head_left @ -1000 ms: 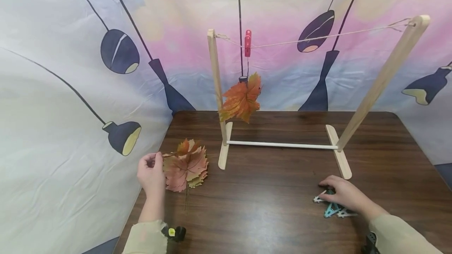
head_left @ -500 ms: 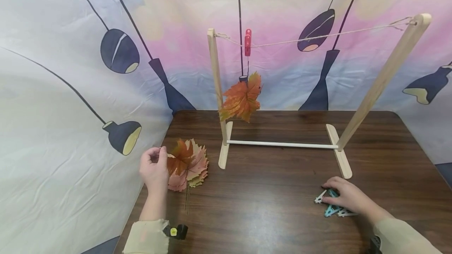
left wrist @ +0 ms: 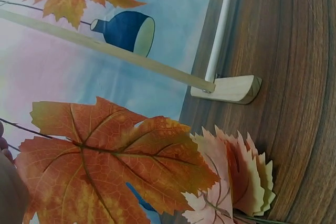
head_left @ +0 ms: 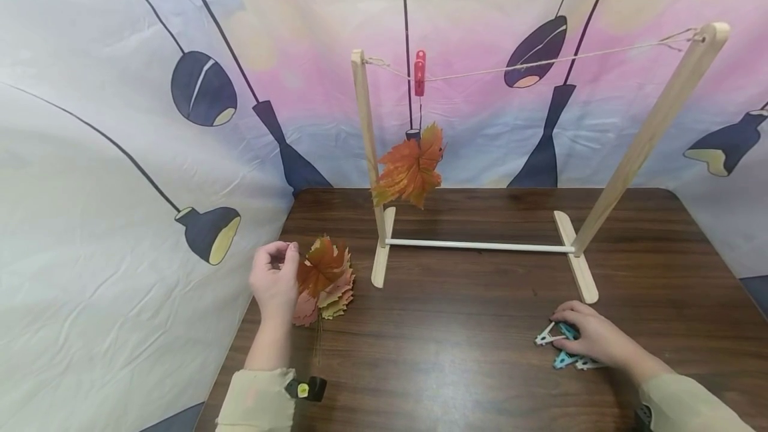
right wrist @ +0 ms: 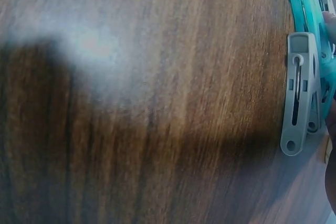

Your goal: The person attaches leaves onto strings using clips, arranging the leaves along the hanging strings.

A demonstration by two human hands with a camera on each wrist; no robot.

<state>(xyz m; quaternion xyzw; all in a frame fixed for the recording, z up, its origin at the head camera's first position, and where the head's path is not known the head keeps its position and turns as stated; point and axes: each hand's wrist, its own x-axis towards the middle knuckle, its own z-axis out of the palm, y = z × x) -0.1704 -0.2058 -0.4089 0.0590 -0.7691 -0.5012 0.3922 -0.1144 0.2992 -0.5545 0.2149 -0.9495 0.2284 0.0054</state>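
Note:
My left hand (head_left: 275, 280) pinches the thin stem of an orange artificial maple leaf (left wrist: 110, 156). That leaf hangs over a pile of pinkish and yellowish leaves (head_left: 339, 295) on the table's left side. At the right, my right hand (head_left: 591, 335) is down at a small heap of clothespins, thumb and fingers around a teal clothespin (head_left: 568, 331). Beside it lie a white clothespin (head_left: 545, 336), another teal one (head_left: 564, 359) and a grey-white one (right wrist: 300, 93). In the right wrist view, only bits of the fingers show at the right edge.
A wooden frame (head_left: 651, 139) with a white crossbar (head_left: 480, 245) stands at the back. From its string (head_left: 480, 75), a red clothespin (head_left: 420, 73) holds another orange leaf (head_left: 411, 169). Behind the brown table (head_left: 444, 352) is a lamp-patterned cloth (head_left: 120, 152).
My left hand has moved right and slightly up, drawing the orange leaf across the pile so it shows more fully. My right hand has shifted slightly right among the clothespins.

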